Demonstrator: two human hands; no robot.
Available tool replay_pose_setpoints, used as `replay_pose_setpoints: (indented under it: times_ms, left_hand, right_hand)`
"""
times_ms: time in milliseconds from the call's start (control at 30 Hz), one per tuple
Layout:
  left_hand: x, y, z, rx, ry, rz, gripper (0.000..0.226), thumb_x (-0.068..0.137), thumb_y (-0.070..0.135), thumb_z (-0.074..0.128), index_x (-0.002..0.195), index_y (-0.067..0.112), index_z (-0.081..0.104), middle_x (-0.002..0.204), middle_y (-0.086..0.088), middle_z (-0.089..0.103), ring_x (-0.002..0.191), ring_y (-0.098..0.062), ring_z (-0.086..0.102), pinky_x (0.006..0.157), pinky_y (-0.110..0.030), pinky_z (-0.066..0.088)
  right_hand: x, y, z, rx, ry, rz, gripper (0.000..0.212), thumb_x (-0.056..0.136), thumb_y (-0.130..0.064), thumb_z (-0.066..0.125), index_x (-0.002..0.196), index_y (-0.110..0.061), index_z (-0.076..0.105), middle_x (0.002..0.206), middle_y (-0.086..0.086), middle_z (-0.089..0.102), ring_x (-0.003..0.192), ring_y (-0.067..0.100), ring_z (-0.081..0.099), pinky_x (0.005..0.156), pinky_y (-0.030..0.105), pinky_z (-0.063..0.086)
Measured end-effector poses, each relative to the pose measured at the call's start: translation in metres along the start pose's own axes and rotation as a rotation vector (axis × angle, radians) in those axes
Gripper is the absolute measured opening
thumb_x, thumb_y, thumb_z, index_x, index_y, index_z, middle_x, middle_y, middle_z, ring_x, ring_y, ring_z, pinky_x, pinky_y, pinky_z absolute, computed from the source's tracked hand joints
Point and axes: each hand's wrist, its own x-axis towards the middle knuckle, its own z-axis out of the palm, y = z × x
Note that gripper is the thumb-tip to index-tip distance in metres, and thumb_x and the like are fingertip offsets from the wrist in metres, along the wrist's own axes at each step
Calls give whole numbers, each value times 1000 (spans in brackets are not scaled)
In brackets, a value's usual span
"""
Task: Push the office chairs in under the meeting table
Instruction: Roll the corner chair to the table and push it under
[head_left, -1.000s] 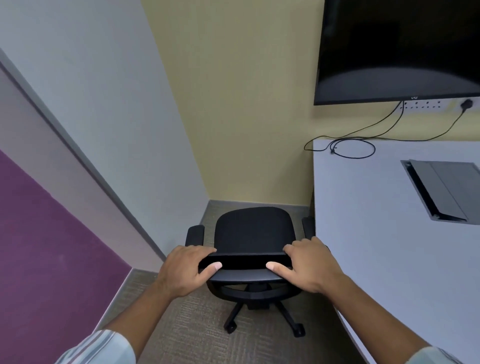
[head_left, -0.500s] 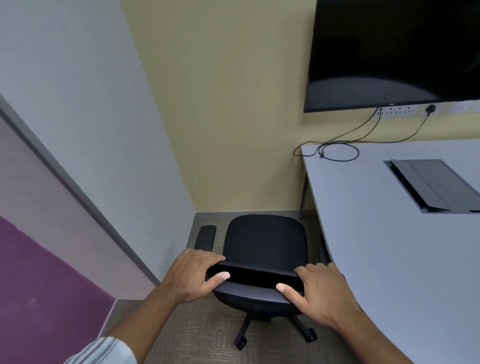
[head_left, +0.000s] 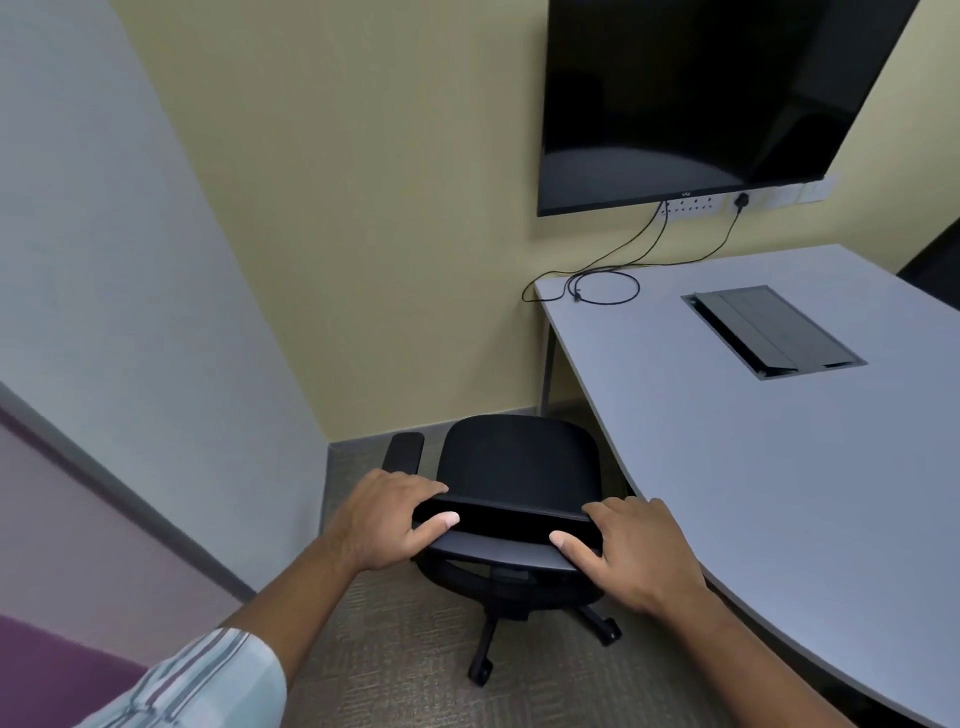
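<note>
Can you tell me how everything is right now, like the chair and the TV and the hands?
Office chair: beside the meeting table, not pushed under.
Left hand: gripping the backrest top.
Right hand: gripping the backrest top.
TV: dark screen, hung on the wall.
Cable: coiled loosely on the table corner.
Cable box: lid looks shut.

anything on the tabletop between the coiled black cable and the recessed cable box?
Nothing. In the head view the grey meeting table is bare between the coiled black cable and the recessed dark grey cable box.
</note>
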Motion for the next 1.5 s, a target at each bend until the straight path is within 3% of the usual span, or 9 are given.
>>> replay_pose_setpoints:
  times_ms: [200,333,500,667,1167,1333,1500]
  left_hand:
    - [30,-25,5,-27,-18,59,89,100,86,17,139,29,73,124,11,80,111,-15,73,90,-39,51]
    - [51,-41,8,-31,-35,100,77,103,81,26,136,30,74,121,12,80,108,-15,73,90,-41,51]
    - [77,-54,7,-32,-64,160,82,102,82,17,113,25,75,104,8,78,94,-17,70,83,-46,52]
    - [111,-70,10,-76,-100,213,67,105,78,27,130,34,72,112,17,76,99,-11,68,85,-41,51]
    - [213,-115,15,-95,-124,366,58,107,73,35,133,34,69,119,20,74,105,-9,68,90,-38,50]
    - [246,-142,20,-99,-123,424,54,107,70,39,136,34,68,123,20,74,110,-9,69,93,-37,50]
    - [285,-160,23,-110,-142,522,52,107,69,40,135,34,67,121,20,73,108,-8,67,93,-36,49]
  right_hand:
    - [13,-7,1,14,8,77,93,93,-91,1,110,-31,71,94,-12,67,89,13,60,90,38,46]
    - [20,-12,1,42,16,122,92,93,-92,3,110,-31,69,96,-12,69,90,13,62,91,38,49]
    - [30,-16,2,52,18,173,93,90,-94,0,107,-33,67,92,-12,67,87,12,61,89,37,49]
    - [49,-12,4,53,46,215,92,88,-94,-3,100,-33,64,87,-11,64,82,13,59,84,38,47]
    - [111,-4,26,91,215,308,70,98,-88,24,71,-29,51,60,-10,49,56,15,49,65,40,47]
    - [131,-19,34,57,271,367,66,98,-85,32,70,-29,53,58,-10,50,52,16,49,59,40,46]
    - [157,-29,37,38,257,448,68,97,-87,28,74,-30,56,61,-10,54,56,17,54,63,41,47]
